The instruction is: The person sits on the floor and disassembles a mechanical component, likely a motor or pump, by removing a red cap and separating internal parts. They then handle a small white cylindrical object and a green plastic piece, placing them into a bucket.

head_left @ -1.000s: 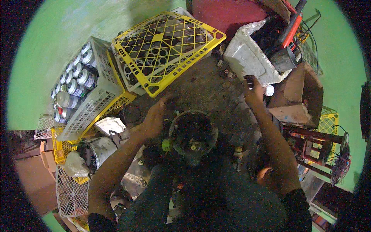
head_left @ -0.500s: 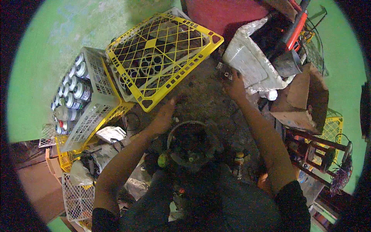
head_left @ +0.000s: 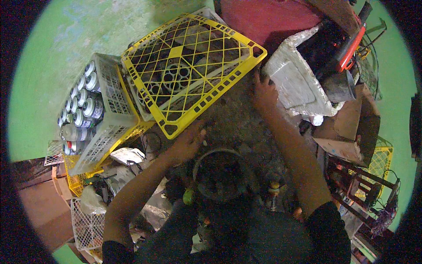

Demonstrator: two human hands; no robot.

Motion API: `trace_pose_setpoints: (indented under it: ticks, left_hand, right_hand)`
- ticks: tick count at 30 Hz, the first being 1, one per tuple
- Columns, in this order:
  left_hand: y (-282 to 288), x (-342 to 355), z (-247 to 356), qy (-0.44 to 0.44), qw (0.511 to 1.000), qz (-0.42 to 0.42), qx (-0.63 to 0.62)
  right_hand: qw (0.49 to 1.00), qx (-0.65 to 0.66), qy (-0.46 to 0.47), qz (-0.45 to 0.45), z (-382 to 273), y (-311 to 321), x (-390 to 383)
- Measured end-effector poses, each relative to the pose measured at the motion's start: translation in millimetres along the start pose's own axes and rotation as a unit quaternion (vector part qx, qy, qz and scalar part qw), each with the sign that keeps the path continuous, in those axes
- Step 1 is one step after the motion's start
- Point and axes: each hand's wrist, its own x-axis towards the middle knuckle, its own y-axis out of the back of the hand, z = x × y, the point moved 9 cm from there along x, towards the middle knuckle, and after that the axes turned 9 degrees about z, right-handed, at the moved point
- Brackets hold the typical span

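Head view: both hands have moved up from beside the dark round housing [head_left: 220, 174] to the yellow crate [head_left: 189, 72], which suggests work has passed from the housing to the crate. Left hand [head_left: 187, 143] lies loosely open, fingers near the crate's lower corner; contact cannot be confirmed. Right hand [head_left: 263, 90] is spread flat at the crate's right edge, beside the grey foam box [head_left: 292, 86]. The crate sits tilted over dark cylinders

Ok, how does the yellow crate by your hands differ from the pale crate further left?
The yellow crate is bright yellow, lies tilted with its lattice base up, near both hands. The pale crate is whitish-grey, stands on its side, and holds spray cans. Both are open-lattice plastic.
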Motion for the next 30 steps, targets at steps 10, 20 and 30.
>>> trace_pose_setpoints:
  ticks: [10,20,30]
  left_hand:
    - [7.4,7.6,25.8,-0.072,0.996,-0.034,-0.039]
    - [2.3,8.2,34.0,-0.069,0.997,-0.043,0.014]
    - [1.2,-8.2,37.6,-0.05,0.994,-0.071,0.064]
  right_hand:
    - [0.998,0.016,0.063,0.02,-12.0,-19.6,52.3]
    - [0.997,-0.007,0.079,-0.006,4.2,-74.3,68.5]
    - [0.983,0.133,0.124,-0.016,11.4,-65.3,-53.2]
